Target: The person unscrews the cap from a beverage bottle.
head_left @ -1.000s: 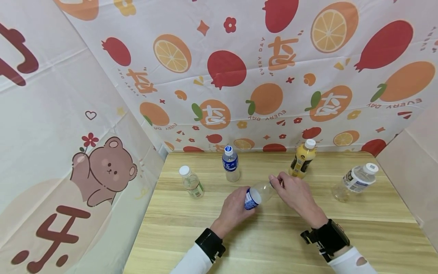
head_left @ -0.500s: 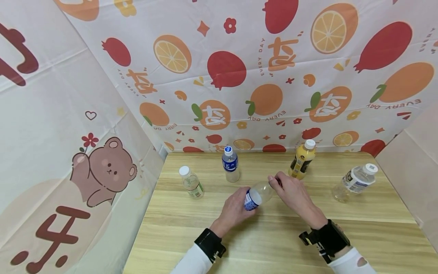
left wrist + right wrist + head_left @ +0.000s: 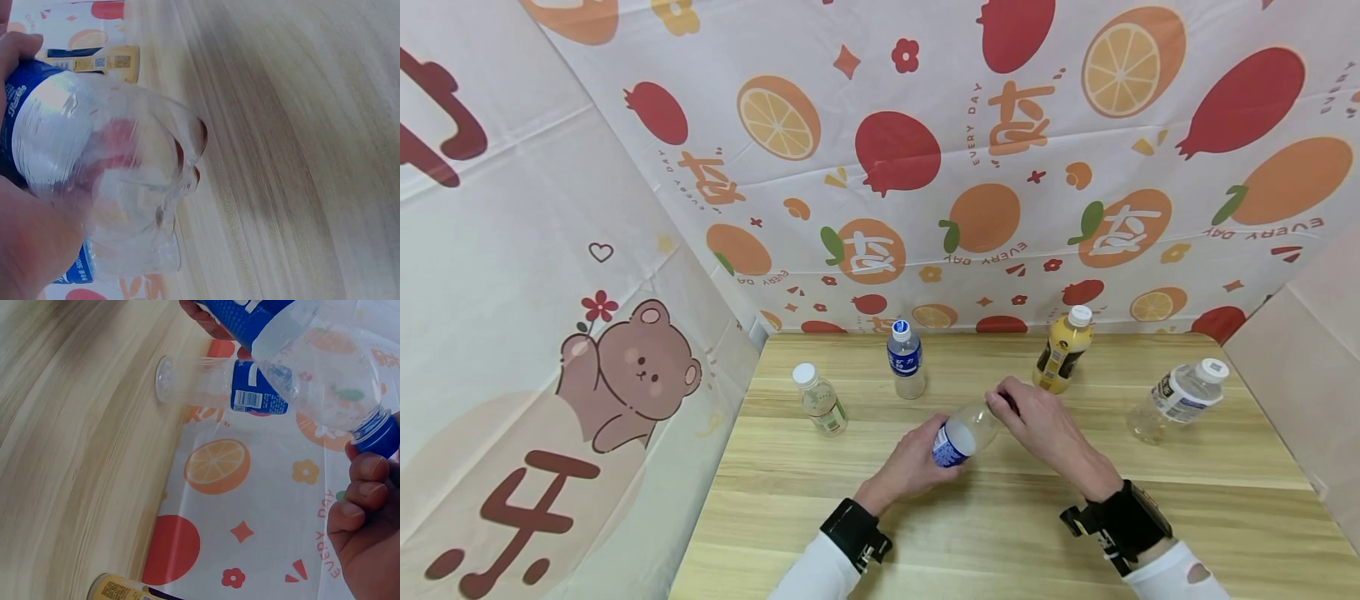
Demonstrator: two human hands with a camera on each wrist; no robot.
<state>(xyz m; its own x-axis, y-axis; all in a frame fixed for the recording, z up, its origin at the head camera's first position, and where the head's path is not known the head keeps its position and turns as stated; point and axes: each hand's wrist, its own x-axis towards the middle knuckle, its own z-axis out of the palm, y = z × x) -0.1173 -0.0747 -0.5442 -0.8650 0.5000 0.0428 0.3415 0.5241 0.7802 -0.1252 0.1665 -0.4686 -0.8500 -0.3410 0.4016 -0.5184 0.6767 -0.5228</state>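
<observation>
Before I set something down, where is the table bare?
Free: table between the wrist straps, and in front of the rightmost bottle. Crowded: the middle, where left hand and right hand hold the tilted bottle, the yellow bottle close behind.

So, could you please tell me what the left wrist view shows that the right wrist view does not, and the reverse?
Only left wrist: the base of the held bottle.
Only right wrist: its blue cap, with the right hand on it, and the barcode of the standing bottle.
Both: the left hand, both bottles, part of the yellow bottle, the table and the printed cloth.
</observation>
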